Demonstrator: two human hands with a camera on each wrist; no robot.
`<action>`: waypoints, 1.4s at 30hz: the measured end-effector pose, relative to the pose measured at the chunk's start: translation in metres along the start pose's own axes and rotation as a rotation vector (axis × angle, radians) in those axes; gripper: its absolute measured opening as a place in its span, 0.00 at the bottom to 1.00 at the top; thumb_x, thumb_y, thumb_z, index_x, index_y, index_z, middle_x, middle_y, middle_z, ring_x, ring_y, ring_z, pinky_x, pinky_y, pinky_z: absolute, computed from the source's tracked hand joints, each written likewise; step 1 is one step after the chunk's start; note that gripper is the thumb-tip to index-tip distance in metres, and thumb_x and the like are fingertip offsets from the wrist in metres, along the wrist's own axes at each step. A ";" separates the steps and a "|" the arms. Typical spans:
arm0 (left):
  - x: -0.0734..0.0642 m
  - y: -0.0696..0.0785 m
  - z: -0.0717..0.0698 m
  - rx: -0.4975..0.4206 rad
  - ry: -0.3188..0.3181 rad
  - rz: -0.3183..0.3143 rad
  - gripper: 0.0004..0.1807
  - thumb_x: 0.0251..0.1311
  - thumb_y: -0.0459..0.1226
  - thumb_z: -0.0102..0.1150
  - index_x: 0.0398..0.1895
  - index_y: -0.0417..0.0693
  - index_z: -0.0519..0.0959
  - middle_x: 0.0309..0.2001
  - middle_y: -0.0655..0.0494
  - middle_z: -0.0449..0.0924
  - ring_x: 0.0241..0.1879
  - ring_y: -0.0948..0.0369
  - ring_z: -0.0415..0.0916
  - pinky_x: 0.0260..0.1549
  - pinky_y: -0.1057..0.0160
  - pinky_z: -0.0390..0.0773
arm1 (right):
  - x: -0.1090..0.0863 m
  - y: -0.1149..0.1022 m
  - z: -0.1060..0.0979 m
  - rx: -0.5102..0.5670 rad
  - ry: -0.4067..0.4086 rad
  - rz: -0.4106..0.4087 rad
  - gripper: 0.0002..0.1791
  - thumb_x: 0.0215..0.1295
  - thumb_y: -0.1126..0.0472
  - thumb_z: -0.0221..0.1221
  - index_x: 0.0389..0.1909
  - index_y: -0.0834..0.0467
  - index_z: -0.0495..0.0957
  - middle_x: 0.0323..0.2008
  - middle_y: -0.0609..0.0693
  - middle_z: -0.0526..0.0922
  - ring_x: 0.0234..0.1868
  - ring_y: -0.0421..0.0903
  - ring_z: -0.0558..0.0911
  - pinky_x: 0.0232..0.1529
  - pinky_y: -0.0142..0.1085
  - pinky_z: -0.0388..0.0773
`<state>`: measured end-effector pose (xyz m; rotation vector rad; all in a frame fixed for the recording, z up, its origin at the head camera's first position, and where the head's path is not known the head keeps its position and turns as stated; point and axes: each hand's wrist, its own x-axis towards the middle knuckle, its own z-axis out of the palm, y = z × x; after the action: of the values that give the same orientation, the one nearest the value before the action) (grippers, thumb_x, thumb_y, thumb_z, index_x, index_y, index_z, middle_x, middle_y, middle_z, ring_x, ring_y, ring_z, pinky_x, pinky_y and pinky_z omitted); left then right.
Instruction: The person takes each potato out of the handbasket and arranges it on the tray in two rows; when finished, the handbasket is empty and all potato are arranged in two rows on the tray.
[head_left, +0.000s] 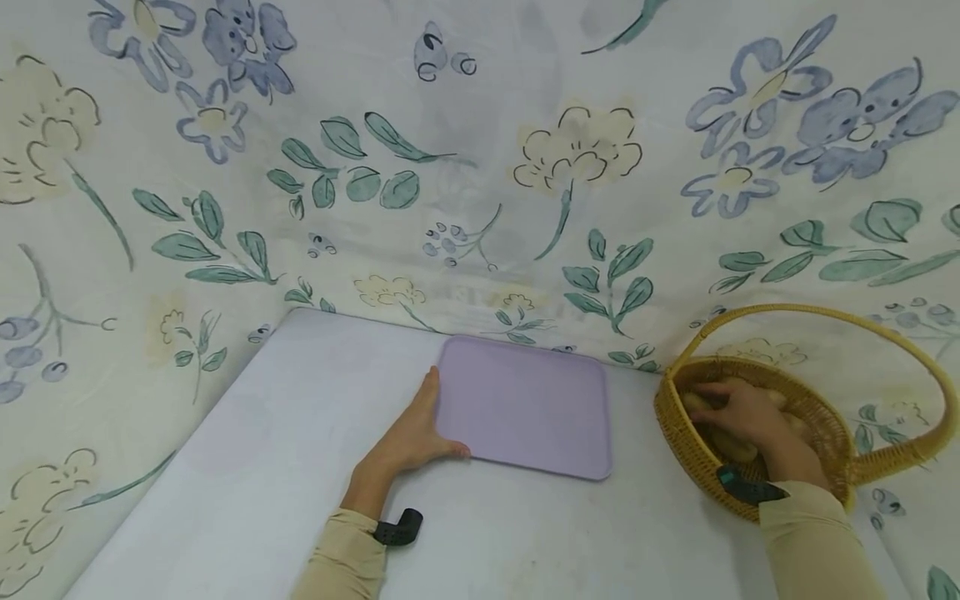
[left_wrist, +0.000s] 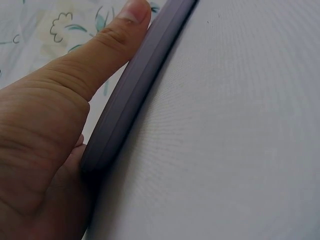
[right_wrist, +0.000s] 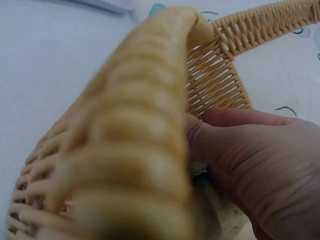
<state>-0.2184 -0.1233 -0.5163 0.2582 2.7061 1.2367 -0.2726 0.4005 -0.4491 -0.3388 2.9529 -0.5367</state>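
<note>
A lilac rectangular tray [head_left: 525, 408] lies on the white table. My left hand [head_left: 408, 437] rests at its near left corner, fingers along the left side and thumb along the near edge; the left wrist view shows the thumb [left_wrist: 117, 37] straight against the tray's rim [left_wrist: 135, 90]. To the right, my right hand [head_left: 750, 417] reaches down into a wicker basket [head_left: 682, 433] of yellowish-brown potatoes [head_left: 731, 447]. Thumb and forefinger are around one potato [head_left: 697, 403] at the basket's left side. In the right wrist view the basket rim [right_wrist: 145, 120] hides the fingertips.
The basket's tall arched handle [head_left: 817, 310] rises over the right forearm. Flower-patterned cloth [head_left: 480, 167] covers the wall behind the table and the left side. White tabletop [head_left: 285, 433] extends left of the tray and in front of it.
</note>
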 end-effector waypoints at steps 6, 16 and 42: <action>0.000 -0.001 0.000 -0.002 0.005 0.006 0.84 0.34 0.58 0.84 0.82 0.42 0.29 0.84 0.45 0.28 0.83 0.50 0.30 0.82 0.48 0.41 | 0.004 -0.004 -0.002 0.004 -0.019 -0.009 0.38 0.57 0.42 0.72 0.60 0.64 0.81 0.58 0.70 0.81 0.58 0.74 0.77 0.56 0.66 0.76; -0.002 -0.004 0.001 -0.007 0.020 0.010 0.84 0.34 0.58 0.84 0.82 0.41 0.30 0.84 0.44 0.29 0.83 0.49 0.31 0.82 0.47 0.42 | 0.008 -0.013 -0.005 -0.060 -0.021 -0.052 0.32 0.56 0.51 0.73 0.56 0.68 0.82 0.50 0.68 0.86 0.53 0.72 0.81 0.53 0.63 0.79; 0.001 -0.003 0.001 0.002 0.005 0.019 0.82 0.38 0.57 0.83 0.82 0.42 0.29 0.84 0.45 0.28 0.83 0.49 0.30 0.82 0.47 0.41 | -0.017 0.000 -0.007 0.031 0.068 -0.040 0.26 0.76 0.55 0.57 0.64 0.70 0.74 0.59 0.75 0.77 0.59 0.77 0.74 0.56 0.69 0.74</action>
<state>-0.2192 -0.1243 -0.5197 0.2828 2.7154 1.2409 -0.2572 0.4068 -0.4411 -0.3846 3.0051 -0.6093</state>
